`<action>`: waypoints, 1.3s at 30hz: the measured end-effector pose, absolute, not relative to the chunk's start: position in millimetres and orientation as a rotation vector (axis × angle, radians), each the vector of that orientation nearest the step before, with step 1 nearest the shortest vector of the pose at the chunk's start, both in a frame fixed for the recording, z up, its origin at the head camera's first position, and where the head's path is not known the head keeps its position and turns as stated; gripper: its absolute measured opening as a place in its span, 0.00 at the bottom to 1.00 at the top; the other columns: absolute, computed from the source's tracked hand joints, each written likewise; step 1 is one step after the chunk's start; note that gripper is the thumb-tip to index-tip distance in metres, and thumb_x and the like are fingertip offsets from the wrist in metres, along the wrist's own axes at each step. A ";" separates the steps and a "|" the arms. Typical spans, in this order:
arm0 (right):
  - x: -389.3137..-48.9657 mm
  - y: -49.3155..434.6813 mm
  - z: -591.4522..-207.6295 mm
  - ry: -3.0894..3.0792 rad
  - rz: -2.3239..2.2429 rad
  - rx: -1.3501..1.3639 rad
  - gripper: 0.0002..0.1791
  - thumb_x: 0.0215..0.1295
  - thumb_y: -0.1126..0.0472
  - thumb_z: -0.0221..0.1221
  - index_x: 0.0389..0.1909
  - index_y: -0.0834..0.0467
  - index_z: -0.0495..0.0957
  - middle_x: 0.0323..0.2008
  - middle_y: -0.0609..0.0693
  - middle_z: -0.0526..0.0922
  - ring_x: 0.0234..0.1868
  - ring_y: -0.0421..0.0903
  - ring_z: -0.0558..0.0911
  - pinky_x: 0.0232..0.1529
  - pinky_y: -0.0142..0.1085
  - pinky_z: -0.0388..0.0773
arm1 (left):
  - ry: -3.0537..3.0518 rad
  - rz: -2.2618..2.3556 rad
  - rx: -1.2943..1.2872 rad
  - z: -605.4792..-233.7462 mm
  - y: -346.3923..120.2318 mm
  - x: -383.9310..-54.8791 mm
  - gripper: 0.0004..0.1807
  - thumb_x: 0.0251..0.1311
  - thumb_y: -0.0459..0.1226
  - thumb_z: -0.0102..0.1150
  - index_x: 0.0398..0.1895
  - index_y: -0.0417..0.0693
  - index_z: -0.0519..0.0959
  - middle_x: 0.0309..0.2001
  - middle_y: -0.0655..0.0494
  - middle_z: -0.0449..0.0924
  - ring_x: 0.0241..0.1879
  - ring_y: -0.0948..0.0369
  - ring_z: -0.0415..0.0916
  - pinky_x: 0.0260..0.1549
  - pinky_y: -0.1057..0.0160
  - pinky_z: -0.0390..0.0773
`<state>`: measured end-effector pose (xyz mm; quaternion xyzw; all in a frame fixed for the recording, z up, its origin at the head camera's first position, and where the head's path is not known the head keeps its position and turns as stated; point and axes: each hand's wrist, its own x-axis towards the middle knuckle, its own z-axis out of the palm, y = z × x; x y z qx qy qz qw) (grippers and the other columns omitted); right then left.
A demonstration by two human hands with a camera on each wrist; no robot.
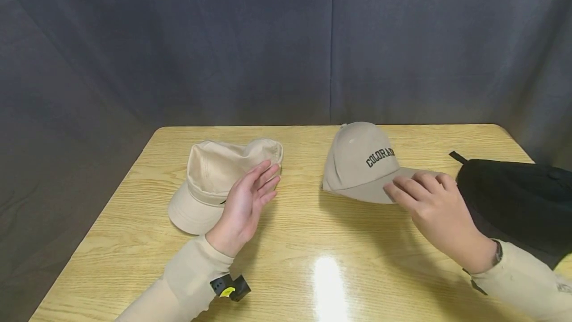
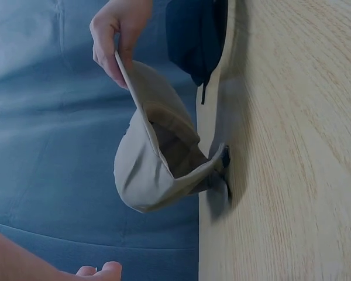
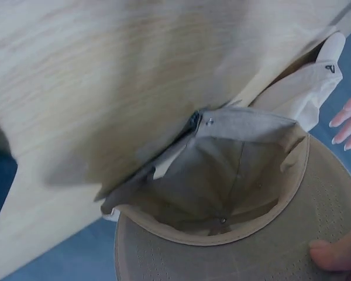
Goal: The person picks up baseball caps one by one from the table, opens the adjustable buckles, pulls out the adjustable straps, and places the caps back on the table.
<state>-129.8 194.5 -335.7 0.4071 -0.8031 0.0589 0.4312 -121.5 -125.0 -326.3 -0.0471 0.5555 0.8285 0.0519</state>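
Observation:
My right hand (image 1: 440, 215) pinches the brim of a taupe baseball cap (image 1: 357, 158) with dark COLORADO-style lettering on its front. In the left wrist view the cap (image 2: 146, 170) tilts, brim raised, its back strap low beside the table. The right wrist view looks into its hollow crown (image 3: 216, 193), with the thumb (image 3: 333, 254) on the brim's underside. My left hand (image 1: 248, 198), fingers extended and nothing in it, hovers by a cream baseball cap (image 1: 223, 168), partly covering it in the head view. That cream cap lies on the table, its brim toward the front left.
A black cap-like fabric item (image 1: 514, 198) with a thin strap lies at the right edge of the wooden table (image 1: 304, 242), partly behind my right arm. A dark cloth curtain (image 1: 286, 43) hangs behind the table. Black bands sit on both wrists.

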 end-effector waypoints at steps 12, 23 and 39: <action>-129.4 192.4 -347.4 -2.108 0.079 1.043 0.16 0.49 0.70 0.59 0.41 0.61 0.82 0.38 0.55 0.84 0.36 0.57 0.77 0.29 0.48 0.67 | 1.697 2.515 -0.130 -327.9 -125.5 -120.9 0.26 0.76 0.38 0.29 0.71 0.31 0.55 0.71 0.36 0.58 0.70 0.45 0.55 0.68 0.47 0.53; -126.8 186.7 -357.5 -2.161 0.114 1.071 0.16 0.45 0.70 0.60 0.39 0.64 0.83 0.36 0.55 0.84 0.34 0.54 0.75 0.30 0.46 0.68 | 1.712 2.503 -0.133 -329.5 -125.8 -119.9 0.26 0.76 0.38 0.29 0.71 0.33 0.56 0.70 0.37 0.59 0.70 0.44 0.56 0.68 0.47 0.53; -120.0 180.1 -368.7 -2.237 0.223 1.156 0.21 0.34 0.77 0.71 0.36 0.68 0.81 0.38 0.59 0.83 0.37 0.53 0.78 0.35 0.41 0.79 | 1.705 2.509 -0.157 -331.7 -124.2 -120.0 0.26 0.76 0.38 0.29 0.71 0.32 0.56 0.70 0.36 0.59 0.69 0.44 0.56 0.67 0.47 0.53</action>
